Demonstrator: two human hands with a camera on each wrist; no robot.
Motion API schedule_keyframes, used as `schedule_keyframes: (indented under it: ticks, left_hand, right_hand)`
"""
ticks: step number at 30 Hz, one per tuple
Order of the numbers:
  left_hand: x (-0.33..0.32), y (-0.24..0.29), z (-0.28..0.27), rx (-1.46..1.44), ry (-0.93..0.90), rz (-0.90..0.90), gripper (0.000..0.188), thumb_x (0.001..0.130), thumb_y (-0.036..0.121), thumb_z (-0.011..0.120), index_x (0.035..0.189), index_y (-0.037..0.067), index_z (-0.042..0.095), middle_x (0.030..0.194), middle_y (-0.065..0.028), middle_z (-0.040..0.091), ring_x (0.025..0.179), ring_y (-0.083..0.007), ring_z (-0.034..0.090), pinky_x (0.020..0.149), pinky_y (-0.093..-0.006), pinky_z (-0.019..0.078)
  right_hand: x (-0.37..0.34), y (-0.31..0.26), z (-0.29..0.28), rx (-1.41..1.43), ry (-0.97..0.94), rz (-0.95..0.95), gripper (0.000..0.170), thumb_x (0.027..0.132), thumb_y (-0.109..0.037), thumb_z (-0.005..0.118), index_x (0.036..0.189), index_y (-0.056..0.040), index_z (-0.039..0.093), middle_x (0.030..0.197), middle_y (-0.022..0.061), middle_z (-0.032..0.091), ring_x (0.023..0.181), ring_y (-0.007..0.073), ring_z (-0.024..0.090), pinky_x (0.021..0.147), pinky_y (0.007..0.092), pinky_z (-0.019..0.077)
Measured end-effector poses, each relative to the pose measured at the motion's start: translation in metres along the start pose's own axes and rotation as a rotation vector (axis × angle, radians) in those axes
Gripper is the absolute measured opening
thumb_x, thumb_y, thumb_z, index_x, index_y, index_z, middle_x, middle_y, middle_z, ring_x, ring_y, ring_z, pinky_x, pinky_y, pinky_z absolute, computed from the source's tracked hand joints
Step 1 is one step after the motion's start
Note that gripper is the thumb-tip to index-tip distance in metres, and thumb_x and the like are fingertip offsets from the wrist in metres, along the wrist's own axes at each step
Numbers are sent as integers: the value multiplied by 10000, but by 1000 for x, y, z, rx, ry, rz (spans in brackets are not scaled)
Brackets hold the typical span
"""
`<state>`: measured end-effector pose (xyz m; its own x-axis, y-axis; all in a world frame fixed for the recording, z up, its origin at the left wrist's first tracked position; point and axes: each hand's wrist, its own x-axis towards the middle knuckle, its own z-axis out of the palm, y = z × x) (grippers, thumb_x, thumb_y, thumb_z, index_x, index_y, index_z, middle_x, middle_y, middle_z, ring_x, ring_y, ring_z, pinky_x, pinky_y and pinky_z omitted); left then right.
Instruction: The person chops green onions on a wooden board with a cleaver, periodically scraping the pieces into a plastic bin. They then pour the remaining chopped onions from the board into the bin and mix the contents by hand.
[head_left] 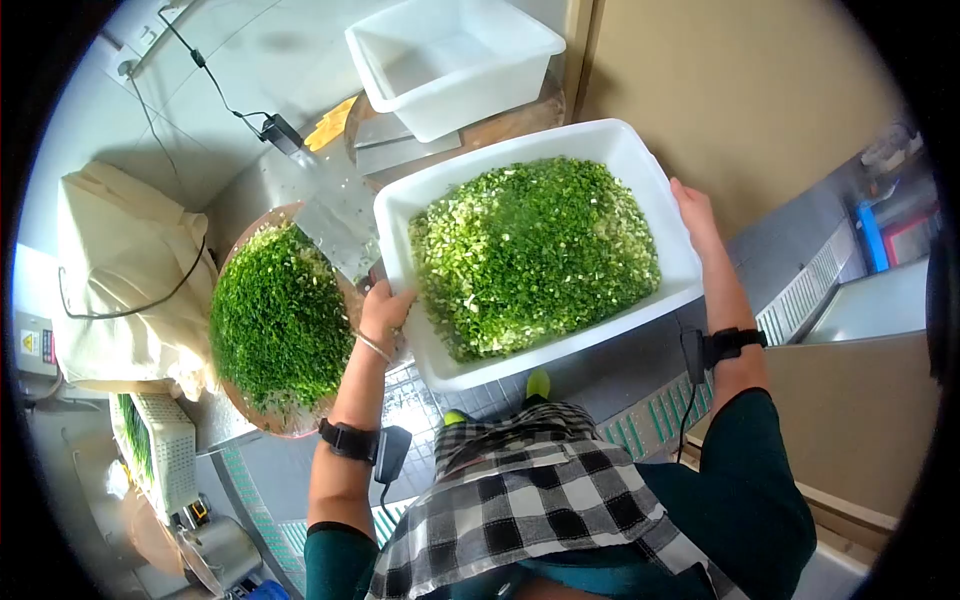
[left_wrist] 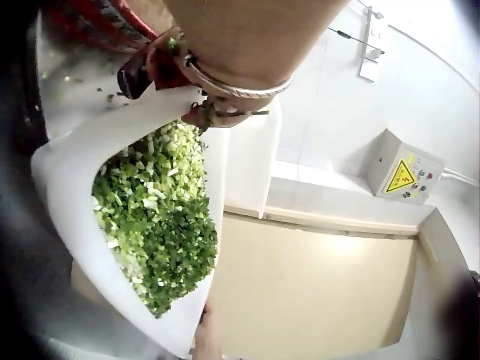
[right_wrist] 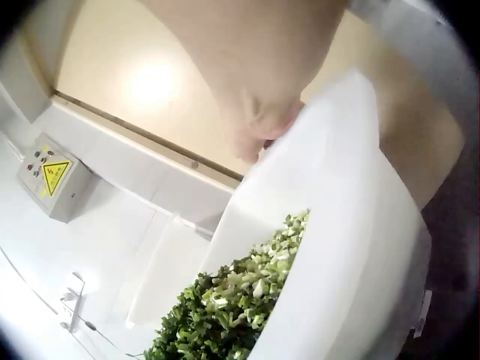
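Note:
Both hands hold a white plastic tub (head_left: 540,375) heaped with chopped scallions (head_left: 540,255), tilted in front of the body. My left hand (head_left: 383,312) grips its left rim, thumb over the edge, with green bits stuck to the fingers in the left wrist view. At the right end, my right hand (head_left: 697,212) grips the rim, its fingers partly hidden by the tub wall. Just beyond the left hand is a cleaver (head_left: 340,225), its dark handle end close by the fingers. A round chopping board (head_left: 250,228) carries a second mound of chopped scallions (head_left: 275,315).
An empty white tub (head_left: 450,85) stands on a round wooden board behind. Left are a cloth-covered object (head_left: 130,270) and a white basket (head_left: 165,455) of scallions. A beige panel (head_left: 740,110) rises at back right; drain grating (head_left: 640,425) crosses the floor.

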<state>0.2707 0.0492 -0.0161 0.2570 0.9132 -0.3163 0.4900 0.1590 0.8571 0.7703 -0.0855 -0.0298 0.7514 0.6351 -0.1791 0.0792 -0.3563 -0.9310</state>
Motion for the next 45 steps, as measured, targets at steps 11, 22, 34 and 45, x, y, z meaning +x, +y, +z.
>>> schedule_keyframes:
  ticks: [11, 22, 34, 45]
  left_hand:
    - [7, 7, 7, 193, -119, -157, 253, 696, 234, 689, 799, 9, 636, 657, -94, 627, 562, -175, 582, 507, -311, 464]
    - [24, -51, 60, -71, -254, -194, 313, 696, 219, 699, 915, 6, 633, 757, -110, 640, 692, -186, 594, 652, -309, 473]
    - [-13, -94, 46, -12, -53, -575, 332, 709, 160, 701, 993, 1, 634, 830, -88, 665, 712, -170, 602, 674, -298, 495]
    - [-94, -209, -125, -92, 310, -645, 238, 675, 123, 708, 867, -7, 653, 767, -81, 661, 695, -153, 608, 622, -287, 482]
  right_hand:
    - [-35, 61, -21, -340, 102, -119, 423, 922, -342, 490, 931, 59, 625, 768, 59, 611, 751, 117, 517, 703, 290, 434]
    - [-45, 104, -68, -234, 44, 113, 441, 924, -328, 475, 1053, 80, 584, 984, 95, 617, 864, 181, 544, 772, 314, 433]
    - [34, 157, 40, -347, -151, 34, 395, 929, -317, 504, 751, 25, 592, 628, 4, 497, 600, 117, 416, 555, 309, 356]
    - [-74, 109, 279, -95, -479, 40, 350, 908, -274, 522, 884, 57, 633, 760, 55, 641, 698, 131, 542, 677, 298, 438]
